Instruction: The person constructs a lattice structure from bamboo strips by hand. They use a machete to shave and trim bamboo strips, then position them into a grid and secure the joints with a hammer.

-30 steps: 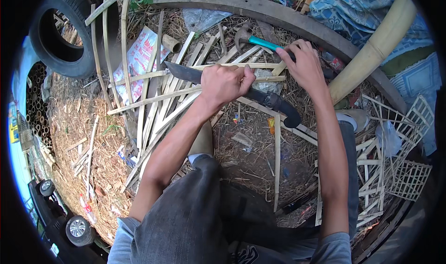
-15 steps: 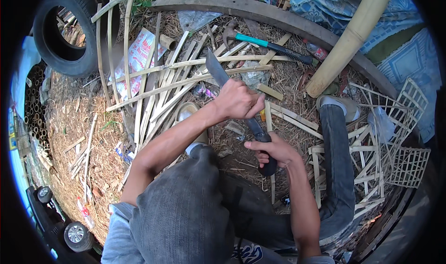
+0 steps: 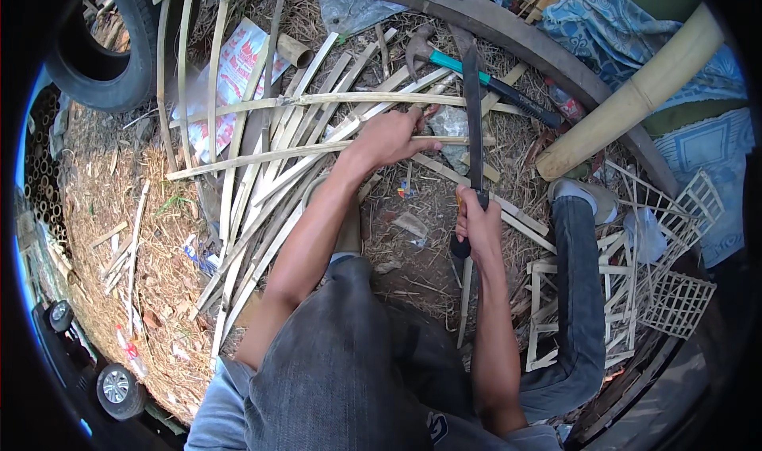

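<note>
My right hand (image 3: 480, 227) is closed around the black handle of a machete (image 3: 475, 109). Its dark blade points away from me, and the tip overlaps the hammer in view. Farther left, my left hand (image 3: 389, 140) reaches over a bamboo strip (image 3: 313, 151), its thumb stretched out along the strip and apart from the forefinger. The other fingertips are hidden beneath the hand. Another bamboo strip (image 3: 349, 98) lies just beyond, across a pile of split bamboo strips (image 3: 270, 185).
A claw hammer (image 3: 444, 60) with a teal and black handle lies beyond the strips. A thick bamboo pole (image 3: 635, 98) slants in at the right, above bamboo lattice pieces (image 3: 679, 304). A tire (image 3: 131, 78) lies far left, near a printed sack (image 3: 238, 70).
My left hand has come off the blade and moved to the bamboo strip. The machete has swung from slanting left to pointing nearly straight ahead in my right hand. The view has shifted slightly.
</note>
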Demonstrator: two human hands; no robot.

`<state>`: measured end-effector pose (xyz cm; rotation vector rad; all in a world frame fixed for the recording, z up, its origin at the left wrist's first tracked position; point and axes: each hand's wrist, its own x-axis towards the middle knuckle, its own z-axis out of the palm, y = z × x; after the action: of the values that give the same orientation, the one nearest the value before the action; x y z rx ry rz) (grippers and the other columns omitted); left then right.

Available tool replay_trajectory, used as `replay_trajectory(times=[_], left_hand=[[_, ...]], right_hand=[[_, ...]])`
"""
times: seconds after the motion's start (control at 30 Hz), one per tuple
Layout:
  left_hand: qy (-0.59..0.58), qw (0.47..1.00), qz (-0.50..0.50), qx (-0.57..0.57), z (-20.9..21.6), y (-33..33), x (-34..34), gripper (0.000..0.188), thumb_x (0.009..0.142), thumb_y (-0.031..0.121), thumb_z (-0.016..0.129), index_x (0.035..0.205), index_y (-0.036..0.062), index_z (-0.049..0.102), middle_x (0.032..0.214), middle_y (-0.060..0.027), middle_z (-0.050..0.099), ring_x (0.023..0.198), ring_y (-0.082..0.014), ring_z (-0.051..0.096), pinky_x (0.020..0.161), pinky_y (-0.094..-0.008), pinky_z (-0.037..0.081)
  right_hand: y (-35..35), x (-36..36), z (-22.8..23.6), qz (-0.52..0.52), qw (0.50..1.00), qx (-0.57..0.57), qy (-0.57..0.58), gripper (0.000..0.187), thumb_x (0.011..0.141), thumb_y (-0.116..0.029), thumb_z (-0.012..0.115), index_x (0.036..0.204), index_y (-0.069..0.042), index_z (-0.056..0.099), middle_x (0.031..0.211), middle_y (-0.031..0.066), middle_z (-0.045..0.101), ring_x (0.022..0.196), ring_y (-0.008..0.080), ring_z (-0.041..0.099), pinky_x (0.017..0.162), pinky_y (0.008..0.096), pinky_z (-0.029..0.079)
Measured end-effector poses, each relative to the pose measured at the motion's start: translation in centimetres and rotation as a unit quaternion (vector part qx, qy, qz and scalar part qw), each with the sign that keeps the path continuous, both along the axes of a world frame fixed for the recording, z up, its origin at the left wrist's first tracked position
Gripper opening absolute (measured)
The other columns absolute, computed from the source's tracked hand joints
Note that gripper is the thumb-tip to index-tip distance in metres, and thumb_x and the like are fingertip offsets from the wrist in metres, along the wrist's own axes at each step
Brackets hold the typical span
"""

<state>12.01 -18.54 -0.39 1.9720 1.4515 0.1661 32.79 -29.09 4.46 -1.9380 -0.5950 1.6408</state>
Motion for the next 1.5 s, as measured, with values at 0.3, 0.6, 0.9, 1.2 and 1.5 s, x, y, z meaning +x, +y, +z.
replay_trajectory(times=[0.3,0.6,0.9,1.2,1.5], left_hand=[[-0.012,0.997,-0.066,0.033,-2.1,-1.7,0.9,0.058,0.096,0.060,0.052,0.094,0.0078,0.076,0.074,-0.0195,0.070,0.074,-0.0396,0.070,0.067,-0.0512,0.055],[0.010,0.985,-0.037,0.167,-0.6,-2.1,1.4,0.048,0.097,0.056,0.053,0.087,0.0116,0.068,0.058,-0.0135,0.063,0.054,-0.0353,0.064,0.050,-0.0475,0.049],[0.013,0.973,0.037,0.229,-1.0,-0.4,2.7,0.043,0.098,0.049,0.057,0.087,0.0081,0.065,0.062,-0.0112,0.066,0.051,-0.0323,0.065,0.043,-0.0434,0.047],[0.005,0.967,0.042,0.251,-2.8,-1.8,4.3,0.039,0.101,0.044,0.054,0.087,0.0083,0.061,0.076,-0.0126,0.071,0.054,-0.0309,0.067,0.044,-0.0424,0.049],[0.029,0.976,0.000,0.216,-3.3,-0.4,2.5,0.048,0.103,0.049,0.047,0.135,0.0168,0.059,0.058,-0.0143,0.064,0.048,-0.0347,0.063,0.043,-0.0460,0.047]], right_hand=[[-1.5,-1.0,-3.0,-0.077,0.994,-0.020,0.080,0.070,0.097,-0.073,0.040,0.080,-0.006,0.053,0.055,0.0004,0.045,0.042,0.0099,0.042,0.041,0.0272,0.034],[1.3,1.0,0.3,-0.059,0.973,-0.093,0.202,0.078,0.089,-0.085,0.037,0.062,-0.013,0.045,0.044,-0.0048,0.032,0.032,0.0085,0.030,0.036,0.0263,0.025],[2.6,-1.0,-0.7,-0.082,0.986,-0.006,0.142,0.076,0.090,-0.085,0.035,0.065,-0.013,0.043,0.045,-0.0058,0.030,0.033,0.0070,0.030,0.036,0.0249,0.025],[0.9,1.4,-2.2,-0.101,0.986,-0.024,0.127,0.073,0.092,-0.082,0.037,0.068,-0.014,0.044,0.046,-0.0048,0.034,0.034,0.0079,0.033,0.036,0.0247,0.029],[0.5,0.6,-0.7,-0.086,0.993,0.021,0.075,0.073,0.096,-0.076,0.038,0.068,-0.010,0.048,0.047,-0.0035,0.037,0.035,0.0083,0.035,0.035,0.0252,0.029]])
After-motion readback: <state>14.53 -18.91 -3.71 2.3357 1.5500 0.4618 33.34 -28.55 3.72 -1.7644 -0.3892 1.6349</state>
